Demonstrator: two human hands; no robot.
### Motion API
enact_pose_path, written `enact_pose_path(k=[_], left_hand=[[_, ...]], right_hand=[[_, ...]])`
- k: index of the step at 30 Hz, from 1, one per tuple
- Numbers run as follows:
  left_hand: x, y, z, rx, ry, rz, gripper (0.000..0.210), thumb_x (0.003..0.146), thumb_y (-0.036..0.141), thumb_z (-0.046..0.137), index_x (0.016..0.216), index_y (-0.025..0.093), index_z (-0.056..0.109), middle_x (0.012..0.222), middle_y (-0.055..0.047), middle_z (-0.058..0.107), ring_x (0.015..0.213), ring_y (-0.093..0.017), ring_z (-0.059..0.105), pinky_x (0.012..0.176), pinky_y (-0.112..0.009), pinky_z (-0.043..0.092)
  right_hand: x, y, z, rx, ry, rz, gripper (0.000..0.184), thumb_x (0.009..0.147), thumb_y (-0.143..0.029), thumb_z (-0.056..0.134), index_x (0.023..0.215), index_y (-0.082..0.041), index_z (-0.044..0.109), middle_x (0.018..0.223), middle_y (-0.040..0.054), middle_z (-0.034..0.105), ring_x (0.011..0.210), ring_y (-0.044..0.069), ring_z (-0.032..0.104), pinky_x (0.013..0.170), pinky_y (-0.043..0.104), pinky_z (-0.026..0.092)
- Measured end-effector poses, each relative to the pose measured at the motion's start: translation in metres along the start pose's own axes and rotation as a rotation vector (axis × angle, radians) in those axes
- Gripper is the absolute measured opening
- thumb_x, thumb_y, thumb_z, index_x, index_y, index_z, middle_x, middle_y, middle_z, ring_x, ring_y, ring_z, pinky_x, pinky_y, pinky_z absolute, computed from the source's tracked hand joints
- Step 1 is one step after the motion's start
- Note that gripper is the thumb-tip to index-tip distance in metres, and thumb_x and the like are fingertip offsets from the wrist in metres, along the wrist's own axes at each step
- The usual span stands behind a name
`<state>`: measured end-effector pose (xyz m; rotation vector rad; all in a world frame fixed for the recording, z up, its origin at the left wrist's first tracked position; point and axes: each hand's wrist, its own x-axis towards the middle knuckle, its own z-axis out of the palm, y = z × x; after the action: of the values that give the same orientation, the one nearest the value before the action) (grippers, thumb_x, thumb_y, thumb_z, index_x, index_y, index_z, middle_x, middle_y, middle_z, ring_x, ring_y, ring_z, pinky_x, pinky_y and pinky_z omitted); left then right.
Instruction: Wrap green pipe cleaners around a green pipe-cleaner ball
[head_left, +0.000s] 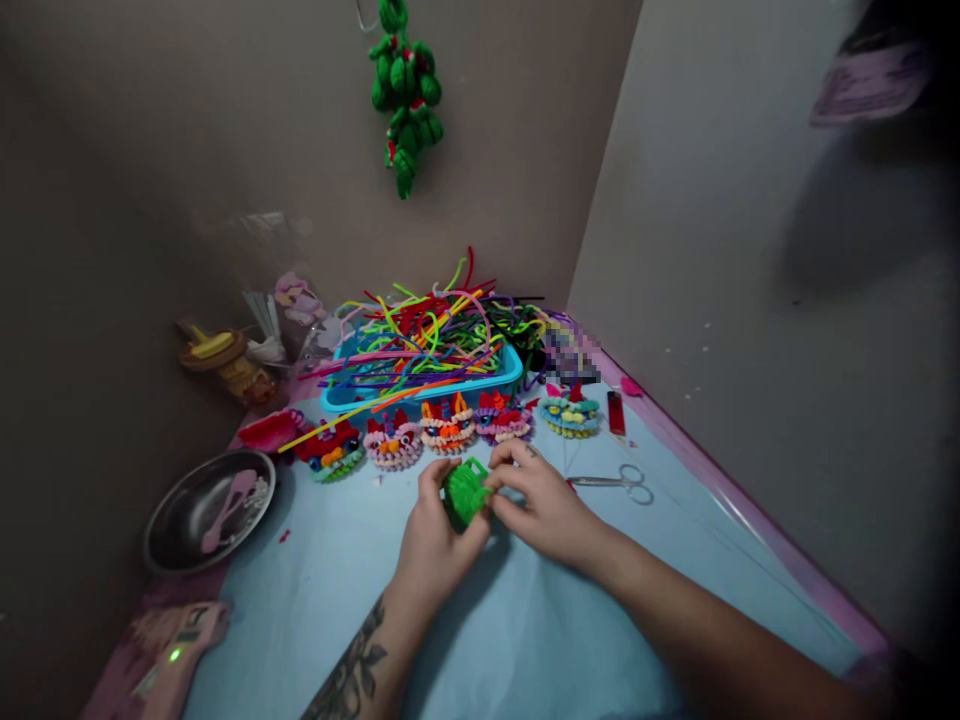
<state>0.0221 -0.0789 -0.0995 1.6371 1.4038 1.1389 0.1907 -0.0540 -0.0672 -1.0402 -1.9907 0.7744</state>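
Note:
Near the middle of the view, a bright green fuzzy pipe-cleaner piece (465, 492) with small loops at its upper edge is held above the table. My left hand (439, 535) is closed around its left and lower side, thumb along the bottom. From the right, my right hand (536, 505) pinches the piece's right edge between thumb and fingers. Just beyond both hands stands a row of several finished pipe-cleaner animal heads, among them an orange one (448, 424) and a pink one (393, 440). Parts of the green piece are hidden by my fingers.
A blue basket (420, 392) heaped with colourful pipe cleaners stands behind the heads. Scissors (611, 482) and a red lighter (616, 412) lie to the right. At left are a metal bowl (161, 520) and a pink device (176, 655). Green pieces (405, 90) hang on the wall.

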Motion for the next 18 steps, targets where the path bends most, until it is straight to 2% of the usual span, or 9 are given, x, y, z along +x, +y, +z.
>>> enact_pose_path(k=[3,5,10,14,18], left_hand=[[0.006,0.004,0.0,-0.179,0.053,-0.133,0.054,0.07,0.027,0.068,0.115,0.021,0.039,0.118,-0.014,0.058,0.106,-0.025,0.06,0.083,-0.038,0.051],[0.01,0.006,0.0,-0.302,0.063,-0.224,0.051,0.069,0.029,0.068,0.11,0.02,0.041,0.109,-0.011,0.061,0.096,-0.023,0.063,0.076,-0.035,0.052],[0.012,0.003,0.001,-0.445,0.054,-0.296,0.048,0.068,0.031,0.07,0.106,0.02,0.044,0.096,-0.006,0.063,0.086,-0.019,0.064,0.071,-0.031,0.052],[0.01,-0.003,0.003,-0.477,0.067,-0.286,0.048,0.068,0.033,0.071,0.107,0.02,0.046,0.097,-0.006,0.063,0.086,-0.019,0.063,0.07,-0.031,0.052],[0.01,-0.008,0.005,-0.501,0.027,-0.297,0.05,0.069,0.038,0.07,0.109,0.02,0.046,0.095,-0.006,0.064,0.084,-0.019,0.064,0.069,-0.031,0.051]], right_hand=[[0.0,0.002,0.002,0.165,0.034,0.129,0.03,0.076,-0.011,0.054,0.103,-0.022,0.056,0.1,0.0045,0.056,0.09,0.018,0.055,0.076,0.031,0.044],[0.0,0.004,0.005,0.314,0.072,0.238,0.035,0.077,-0.015,0.053,0.112,-0.022,0.05,0.1,0.0047,0.058,0.089,0.018,0.056,0.071,0.03,0.045],[0.002,0.008,0.014,0.676,0.072,0.405,0.025,0.074,-0.025,0.061,0.096,-0.021,0.051,0.089,0.002,0.059,0.085,0.016,0.058,0.073,0.029,0.044],[0.003,0.007,0.017,0.887,0.067,0.512,0.026,0.069,-0.025,0.067,0.09,-0.02,0.052,0.08,-0.0012,0.06,0.066,0.011,0.054,0.056,0.021,0.037],[0.004,0.009,0.019,0.981,0.054,0.557,0.035,0.063,-0.025,0.076,0.088,-0.019,0.053,0.076,-0.0021,0.062,0.06,0.009,0.053,0.052,0.019,0.034]])
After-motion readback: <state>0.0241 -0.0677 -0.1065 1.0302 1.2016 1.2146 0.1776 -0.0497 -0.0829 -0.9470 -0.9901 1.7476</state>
